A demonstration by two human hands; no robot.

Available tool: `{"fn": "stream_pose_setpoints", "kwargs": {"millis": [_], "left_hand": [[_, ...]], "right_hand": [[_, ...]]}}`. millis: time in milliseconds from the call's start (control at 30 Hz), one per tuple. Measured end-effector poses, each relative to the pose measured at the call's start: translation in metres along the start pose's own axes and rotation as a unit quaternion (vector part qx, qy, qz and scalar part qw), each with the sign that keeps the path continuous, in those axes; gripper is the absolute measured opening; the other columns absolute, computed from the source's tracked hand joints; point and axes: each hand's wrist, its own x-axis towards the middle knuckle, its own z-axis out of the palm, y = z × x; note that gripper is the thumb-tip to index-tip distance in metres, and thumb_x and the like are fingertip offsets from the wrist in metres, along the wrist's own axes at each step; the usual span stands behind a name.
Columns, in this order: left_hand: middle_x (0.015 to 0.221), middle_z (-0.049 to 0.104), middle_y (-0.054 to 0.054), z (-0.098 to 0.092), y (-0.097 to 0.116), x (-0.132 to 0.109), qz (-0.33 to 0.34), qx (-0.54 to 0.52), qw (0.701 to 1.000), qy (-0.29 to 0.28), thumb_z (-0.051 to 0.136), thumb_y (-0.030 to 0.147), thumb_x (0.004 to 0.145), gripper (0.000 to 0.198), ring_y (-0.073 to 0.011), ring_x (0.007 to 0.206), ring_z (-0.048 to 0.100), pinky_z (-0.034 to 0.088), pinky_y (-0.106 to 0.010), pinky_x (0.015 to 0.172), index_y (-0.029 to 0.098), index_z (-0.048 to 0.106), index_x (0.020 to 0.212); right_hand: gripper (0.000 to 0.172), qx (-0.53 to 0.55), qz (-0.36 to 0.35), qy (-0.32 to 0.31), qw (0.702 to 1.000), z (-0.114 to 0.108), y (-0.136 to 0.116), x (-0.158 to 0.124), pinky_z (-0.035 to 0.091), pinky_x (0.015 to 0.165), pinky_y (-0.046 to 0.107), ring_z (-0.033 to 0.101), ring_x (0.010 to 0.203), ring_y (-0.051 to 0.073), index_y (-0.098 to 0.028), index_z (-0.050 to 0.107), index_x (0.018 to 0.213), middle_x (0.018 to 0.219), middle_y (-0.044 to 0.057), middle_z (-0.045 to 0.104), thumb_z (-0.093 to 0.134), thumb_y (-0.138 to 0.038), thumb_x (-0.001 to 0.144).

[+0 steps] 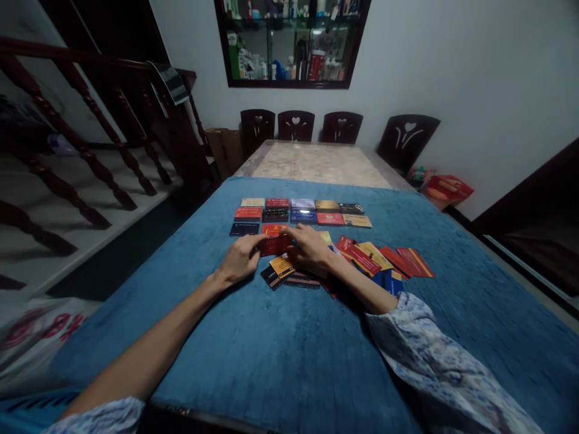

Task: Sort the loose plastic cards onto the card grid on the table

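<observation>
My left hand (239, 260) pinches the left end of a small stack of red cards (274, 245). At the right end of the same stack, the fingers of my right hand (310, 246) are closed on it. The red cards stand on edge, just in front of a flat red-and-yellow card (272, 229). Loose cards lie under and around my right hand, among them a yellow-orange card (281, 266) and a black card (271, 278). My right palm and forearm hide part of this pile.
Neat card stacks in rows lie beyond my hands, including a dark blue stack (245, 229) and a red stack (330, 219). More loose red cards (415, 262) spread to the right. A blue cloth (253, 349) covers the table's near part; dark chairs (296, 125) line the far end.
</observation>
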Motion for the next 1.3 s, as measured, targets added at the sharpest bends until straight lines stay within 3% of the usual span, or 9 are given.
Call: {"fn": "stream_pose_setpoints", "kwargs": {"millis": [133,300,767,1033,1300], "left_hand": [[0.122,0.069,-0.011,0.001,0.004,-0.001,-0.020,0.003,0.999,-0.038,0.053,0.008,0.082,0.052,-0.0225,0.105,0.067,0.055,-0.042,0.096,0.017,0.053,0.133],[0.119,0.069,-0.010,0.003,0.006,-0.001,-0.039,0.011,0.998,-0.047,0.054,0.008,0.080,0.056,-0.0236,0.102,0.068,0.056,-0.042,0.093,0.020,0.050,0.135],[0.119,0.064,-0.013,0.006,0.003,0.000,-0.036,-0.009,0.999,-0.031,0.055,0.009,0.081,0.053,-0.0251,0.111,0.060,0.050,-0.046,0.101,0.016,0.050,0.133],[0.114,0.059,-0.012,0.005,-0.002,0.000,-0.051,0.022,0.997,-0.048,0.058,0.015,0.081,0.054,-0.0267,0.107,0.056,0.049,-0.047,0.098,0.016,0.049,0.134],[0.120,0.058,-0.015,-0.003,0.003,0.004,-0.046,0.072,0.992,-0.088,0.054,0.022,0.088,0.050,-0.0297,0.112,0.054,0.047,-0.048,0.096,0.014,0.045,0.137]], "right_hand": [[0.054,-0.022,0.018,-0.019,0.999,0.001,-0.003,0.000,0.037,0.083,0.036,0.056,0.101,0.026,-0.019,0.051,0.136,0.115,0.013,0.070,0.059,-0.017,0.082],[0.054,-0.020,0.014,-0.026,0.999,0.003,-0.003,0.001,0.035,0.083,0.037,0.057,0.101,0.026,-0.018,0.050,0.139,0.114,0.013,0.070,0.056,-0.019,0.085],[0.054,-0.046,0.000,0.001,0.999,0.007,0.002,0.001,0.036,0.082,0.037,0.047,0.104,0.028,-0.015,0.050,0.139,0.115,0.016,0.062,0.056,-0.023,0.086],[0.060,-0.070,-0.009,-0.014,0.997,0.008,0.004,0.003,0.038,0.083,0.038,0.046,0.107,0.028,-0.016,0.048,0.142,0.119,0.016,0.060,0.062,-0.031,0.085],[0.054,-0.099,0.004,-0.028,0.995,0.005,-0.001,0.006,0.036,0.084,0.038,0.049,0.106,0.028,-0.015,0.053,0.135,0.113,0.015,0.063,0.061,-0.035,0.087]]}}
